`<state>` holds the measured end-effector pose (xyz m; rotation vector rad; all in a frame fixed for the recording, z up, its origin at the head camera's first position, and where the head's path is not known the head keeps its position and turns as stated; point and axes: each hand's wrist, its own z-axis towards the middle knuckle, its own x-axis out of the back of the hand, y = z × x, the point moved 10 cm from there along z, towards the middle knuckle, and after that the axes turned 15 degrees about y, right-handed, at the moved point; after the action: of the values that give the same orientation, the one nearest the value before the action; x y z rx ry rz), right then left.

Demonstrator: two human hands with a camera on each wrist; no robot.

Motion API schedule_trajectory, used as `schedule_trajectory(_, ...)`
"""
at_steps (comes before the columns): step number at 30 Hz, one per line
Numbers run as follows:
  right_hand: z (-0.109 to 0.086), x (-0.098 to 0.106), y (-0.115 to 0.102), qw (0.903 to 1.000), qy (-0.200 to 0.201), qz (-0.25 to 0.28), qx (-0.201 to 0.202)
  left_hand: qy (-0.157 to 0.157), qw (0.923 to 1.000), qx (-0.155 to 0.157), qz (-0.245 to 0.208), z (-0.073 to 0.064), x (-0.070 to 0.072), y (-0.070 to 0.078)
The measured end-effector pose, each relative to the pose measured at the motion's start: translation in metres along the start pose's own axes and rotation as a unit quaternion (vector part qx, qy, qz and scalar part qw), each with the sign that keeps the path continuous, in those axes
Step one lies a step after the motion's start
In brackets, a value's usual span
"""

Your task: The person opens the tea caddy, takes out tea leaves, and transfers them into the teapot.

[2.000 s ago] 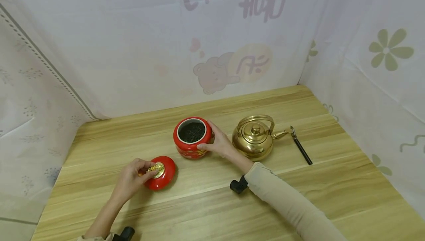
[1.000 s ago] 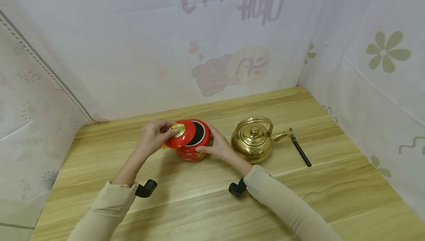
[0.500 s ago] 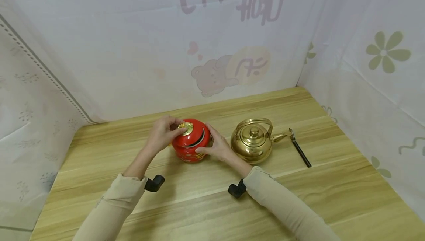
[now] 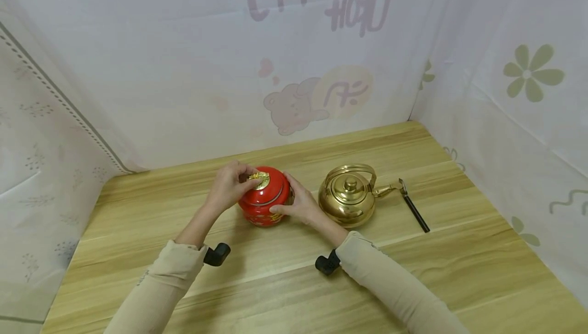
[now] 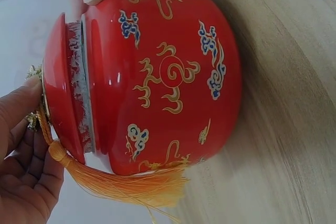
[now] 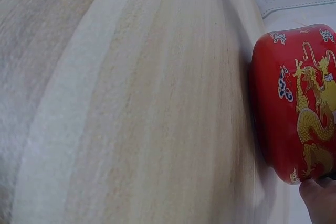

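Observation:
A red tea jar (image 5: 157,77) with gold and blue cloud patterns stands on the wooden table. Its red lid (image 4: 274,183) sits over the mouth; in the left wrist view a pale sealing band shows between lid and rim, so it is not fully seated. My left hand (image 4: 228,186) pinches the gold knob (image 5: 34,98) on the lid, from which an orange tassel (image 5: 126,184) hangs down the jar's side. My right hand (image 4: 300,204) grips the right side of the jar, thumb in front. A golden dragon (image 6: 317,114) decorates the jar in the right wrist view.
A brass teapot (image 4: 347,198) with an arched handle stands right of the jar. Beside its spout lies a black-handled tool (image 4: 415,212) with a metal end. A printed cloth (image 4: 184,68) screens the back and sides of the table (image 4: 285,293).
My left hand has lifted the lid from the table left of the jar and carried it over the jar's mouth, covering the dark contents. The right hand has kept its grip on the jar.

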<state>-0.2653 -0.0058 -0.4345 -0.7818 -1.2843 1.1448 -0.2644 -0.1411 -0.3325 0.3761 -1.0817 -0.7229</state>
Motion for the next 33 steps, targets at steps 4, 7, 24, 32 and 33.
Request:
schedule_trajectory(4, 0.0006, -0.0002, 0.0015, 1.0, 0.001, 0.001, -0.003, 0.0, 1.0, 0.002, 0.004, -0.0007, -0.0017, -0.0011)
schedule_trajectory(7, 0.0008, -0.0003, 0.002, 1.0, 0.002, -0.001, -0.005, 0.002, 1.0, 0.002, 0.005, -0.0011, -0.0023, -0.0018)
schedule_trajectory(24, 0.0015, -0.0006, 0.0029, 1.0, 0.007, 0.006, 0.004, 0.003, 0.9999, 0.002, 0.011, -0.0031, -0.0056, -0.0035)
schedule_trajectory(32, 0.0013, -0.0007, 0.0029, 0.9999, 0.008, -0.006, -0.004, 0.002, 0.9999, 0.006, 0.011, -0.0035, -0.006, -0.0037)
schedule_trajectory(33, 0.0013, -0.0007, 0.0031, 0.9999, 0.008, -0.005, -0.005, 0.003, 0.9999, 0.006, 0.011, -0.0035, -0.0059, -0.0037)
